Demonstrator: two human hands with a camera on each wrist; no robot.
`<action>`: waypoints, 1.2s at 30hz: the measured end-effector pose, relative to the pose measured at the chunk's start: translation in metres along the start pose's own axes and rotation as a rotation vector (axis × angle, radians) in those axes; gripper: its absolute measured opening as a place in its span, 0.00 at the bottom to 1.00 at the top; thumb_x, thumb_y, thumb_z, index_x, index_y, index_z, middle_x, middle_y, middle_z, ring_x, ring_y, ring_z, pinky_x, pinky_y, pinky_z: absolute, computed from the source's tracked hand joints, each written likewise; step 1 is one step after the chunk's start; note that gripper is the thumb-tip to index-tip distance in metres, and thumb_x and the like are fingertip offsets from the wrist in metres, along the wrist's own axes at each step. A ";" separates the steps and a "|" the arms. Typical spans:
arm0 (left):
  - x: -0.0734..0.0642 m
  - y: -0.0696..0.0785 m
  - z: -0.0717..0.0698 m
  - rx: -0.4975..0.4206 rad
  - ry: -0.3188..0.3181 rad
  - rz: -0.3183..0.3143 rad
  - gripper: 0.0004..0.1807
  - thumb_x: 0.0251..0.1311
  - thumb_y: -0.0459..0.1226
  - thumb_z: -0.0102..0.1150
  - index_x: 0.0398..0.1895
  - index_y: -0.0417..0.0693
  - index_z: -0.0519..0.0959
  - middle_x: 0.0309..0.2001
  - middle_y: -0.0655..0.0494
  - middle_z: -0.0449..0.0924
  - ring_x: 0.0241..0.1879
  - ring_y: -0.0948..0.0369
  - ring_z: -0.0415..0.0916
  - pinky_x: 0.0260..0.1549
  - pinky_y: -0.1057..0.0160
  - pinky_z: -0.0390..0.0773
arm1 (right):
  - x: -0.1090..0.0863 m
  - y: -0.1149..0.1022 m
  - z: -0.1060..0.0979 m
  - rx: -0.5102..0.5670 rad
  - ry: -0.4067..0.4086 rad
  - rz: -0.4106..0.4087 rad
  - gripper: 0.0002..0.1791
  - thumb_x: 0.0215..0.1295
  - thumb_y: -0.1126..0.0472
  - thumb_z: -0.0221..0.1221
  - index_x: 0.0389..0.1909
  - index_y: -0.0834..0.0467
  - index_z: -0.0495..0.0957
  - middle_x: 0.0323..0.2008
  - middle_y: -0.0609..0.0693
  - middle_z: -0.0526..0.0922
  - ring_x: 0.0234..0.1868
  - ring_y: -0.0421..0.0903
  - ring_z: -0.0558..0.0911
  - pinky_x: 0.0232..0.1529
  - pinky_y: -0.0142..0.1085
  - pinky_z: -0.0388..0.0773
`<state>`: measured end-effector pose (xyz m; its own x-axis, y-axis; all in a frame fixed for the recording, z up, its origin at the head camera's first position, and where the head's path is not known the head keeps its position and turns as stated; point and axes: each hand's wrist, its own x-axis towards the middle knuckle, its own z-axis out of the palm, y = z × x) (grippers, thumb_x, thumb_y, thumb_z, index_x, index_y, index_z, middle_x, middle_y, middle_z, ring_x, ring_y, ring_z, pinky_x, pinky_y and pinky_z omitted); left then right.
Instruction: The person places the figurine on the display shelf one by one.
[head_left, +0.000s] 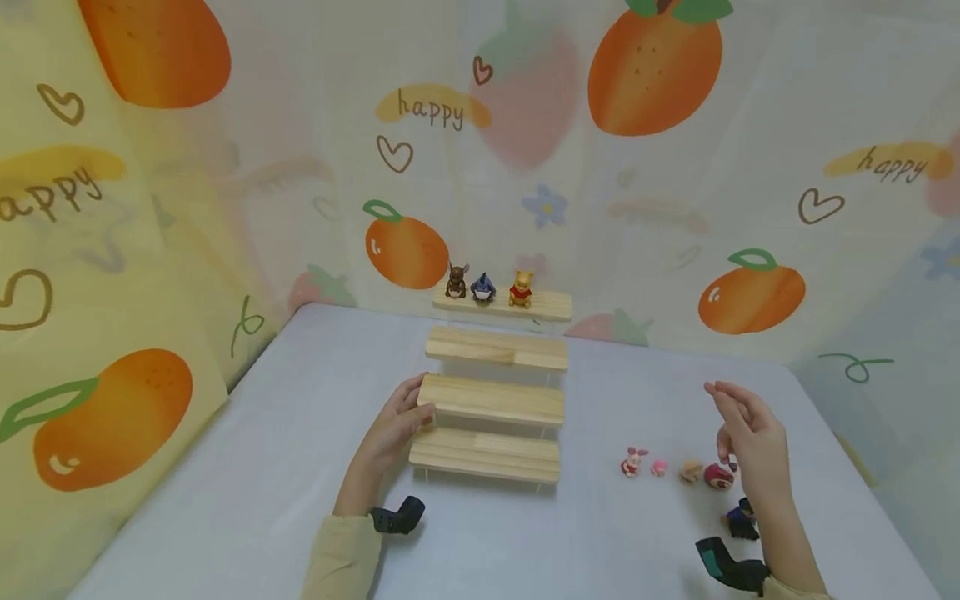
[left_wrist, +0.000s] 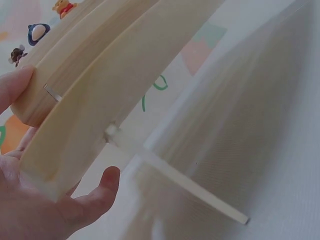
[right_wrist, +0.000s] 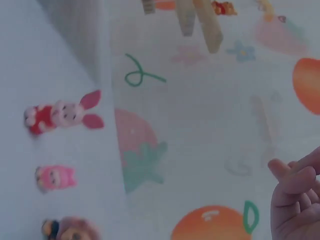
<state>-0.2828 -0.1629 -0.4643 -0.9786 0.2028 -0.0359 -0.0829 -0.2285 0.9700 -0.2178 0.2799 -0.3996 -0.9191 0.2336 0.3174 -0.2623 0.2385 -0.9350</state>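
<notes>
My left hand (head_left: 397, 421) grips the left end of a four-tier light wooden display shelf (head_left: 491, 400), at its second tier from the front. In the left wrist view, fingers and thumb lie around the board ends, and a clear leg (left_wrist: 195, 187) slants down below. My right hand (head_left: 759, 446) hangs in the air at the right, fingers loosely bent, nothing visible in them. Under and beside it stand small figurines: a pink piglet in red (head_left: 631, 462), a little pink one (head_left: 659, 468), a tan one (head_left: 691, 472), a dark red one (head_left: 718, 476) and a dark blue one (head_left: 741, 521).
On the top tier stand a brown figurine (head_left: 456, 282), a blue donkey (head_left: 483, 287) and a yellow bear in a red shirt (head_left: 521, 288). A white cloth (head_left: 247, 467) covers the table. Curtains printed with oranges (head_left: 656, 71) hang behind and at both sides.
</notes>
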 end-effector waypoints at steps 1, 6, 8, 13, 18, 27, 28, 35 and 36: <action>0.000 0.001 0.000 0.002 0.000 0.004 0.32 0.55 0.26 0.53 0.64 0.43 0.56 0.61 0.44 0.60 0.45 0.57 0.65 0.47 0.57 0.61 | -0.005 -0.005 -0.003 -0.054 0.023 0.027 0.21 0.64 0.57 0.52 0.55 0.63 0.68 0.48 0.45 0.77 0.10 0.43 0.65 0.09 0.33 0.63; 0.003 0.002 -0.001 -0.004 -0.004 0.009 0.33 0.55 0.27 0.53 0.64 0.43 0.56 0.61 0.44 0.60 0.45 0.57 0.66 0.47 0.57 0.61 | -0.025 -0.001 -0.025 -0.021 0.034 0.075 0.14 0.62 0.63 0.55 0.48 0.61 0.72 0.40 0.37 0.80 0.10 0.40 0.65 0.11 0.31 0.64; 0.003 0.001 -0.001 -0.014 -0.004 0.005 0.33 0.54 0.26 0.54 0.64 0.43 0.56 0.62 0.44 0.60 0.45 0.57 0.66 0.47 0.57 0.61 | -0.029 0.002 -0.036 -0.026 0.033 0.102 0.10 0.61 0.63 0.55 0.44 0.57 0.75 0.37 0.35 0.80 0.10 0.40 0.65 0.11 0.31 0.63; 0.002 -0.002 0.000 -0.012 0.014 -0.005 0.33 0.53 0.28 0.56 0.63 0.44 0.57 0.61 0.45 0.61 0.44 0.56 0.66 0.45 0.58 0.62 | -0.034 0.018 -0.067 -0.099 -0.070 0.185 0.07 0.63 0.61 0.54 0.41 0.49 0.75 0.35 0.32 0.80 0.10 0.42 0.65 0.11 0.35 0.60; 0.003 -0.006 0.003 -0.008 0.018 -0.009 0.34 0.52 0.29 0.58 0.63 0.46 0.58 0.61 0.47 0.62 0.44 0.55 0.66 0.44 0.58 0.63 | -0.044 0.040 -0.091 -0.116 -0.244 0.346 0.11 0.66 0.56 0.49 0.49 0.45 0.70 0.40 0.28 0.76 0.15 0.45 0.66 0.15 0.37 0.64; 0.002 -0.006 0.001 -0.048 0.003 -0.010 0.33 0.54 0.29 0.56 0.63 0.47 0.57 0.62 0.49 0.60 0.49 0.54 0.63 0.46 0.58 0.61 | -0.059 0.063 -0.105 -0.282 -0.308 0.537 0.31 0.64 0.46 0.49 0.63 0.57 0.56 0.40 0.21 0.66 0.19 0.48 0.66 0.21 0.37 0.68; 0.001 -0.006 0.000 -0.048 0.007 -0.010 0.33 0.54 0.30 0.57 0.63 0.47 0.57 0.62 0.50 0.60 0.49 0.54 0.63 0.47 0.58 0.61 | -0.059 0.064 -0.105 -0.276 -0.298 0.552 0.31 0.63 0.46 0.49 0.63 0.57 0.56 0.39 0.20 0.66 0.19 0.48 0.66 0.21 0.37 0.68; 0.001 -0.005 0.000 -0.027 0.023 -0.014 0.33 0.53 0.30 0.57 0.63 0.46 0.58 0.62 0.47 0.60 0.49 0.54 0.64 0.46 0.58 0.62 | -0.065 0.074 -0.105 -0.230 -0.291 0.739 0.46 0.60 0.43 0.52 0.66 0.68 0.43 0.30 0.44 0.70 0.20 0.46 0.67 0.22 0.36 0.66; 0.001 -0.005 0.000 -0.027 0.024 -0.017 0.33 0.53 0.30 0.57 0.63 0.47 0.58 0.62 0.48 0.60 0.50 0.55 0.64 0.47 0.58 0.61 | -0.066 0.075 -0.106 -0.225 -0.292 0.768 0.48 0.59 0.42 0.53 0.66 0.68 0.42 0.28 0.48 0.68 0.20 0.46 0.66 0.22 0.37 0.65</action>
<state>-0.2832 -0.1616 -0.4696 -0.9811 0.1841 -0.0589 -0.1048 -0.2507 0.9624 -0.1454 0.3820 -0.4741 -0.8652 0.1618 -0.4746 0.5013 0.3025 -0.8107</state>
